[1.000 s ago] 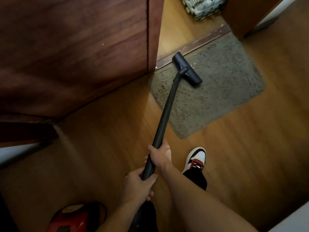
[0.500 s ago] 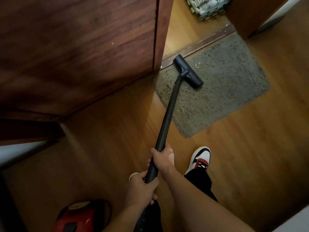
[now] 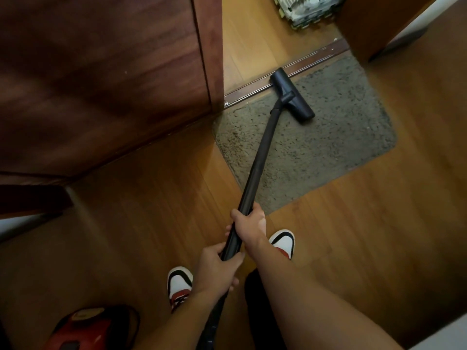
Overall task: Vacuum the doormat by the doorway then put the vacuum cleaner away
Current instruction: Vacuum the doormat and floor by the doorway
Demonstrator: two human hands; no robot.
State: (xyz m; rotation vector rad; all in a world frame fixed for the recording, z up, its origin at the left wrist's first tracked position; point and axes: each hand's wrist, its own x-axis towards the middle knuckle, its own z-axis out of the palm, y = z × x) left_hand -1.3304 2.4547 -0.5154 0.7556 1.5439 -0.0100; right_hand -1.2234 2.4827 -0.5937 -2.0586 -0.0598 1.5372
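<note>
A grey-brown shaggy doormat point(image 3: 328, 137) lies on the wooden floor before the doorway threshold point(image 3: 298, 69). The vacuum's black floor nozzle point(image 3: 293, 97) rests on the mat's far left part, one end at the threshold. The black wand point(image 3: 262, 152) runs from it back to me. My right hand point(image 3: 249, 224) grips the wand higher up; my left hand point(image 3: 217, 266) grips it just below. The red vacuum body point(image 3: 83, 329) sits on the floor at the lower left.
A dark wooden door point(image 3: 101, 79) stands open on the left, its edge beside the mat's corner. A stack of pale foam tiles point(image 3: 305, 8) lies beyond the threshold. A wooden door frame point(image 3: 361, 26) stands at the top right. My two shoes point(image 3: 283, 242) stand on the floorboards.
The nozzle has stayed on the mat's far left part by the threshold. I have stepped closer, and my left shoe has come into view. Both hands keep their grip on the wand.
</note>
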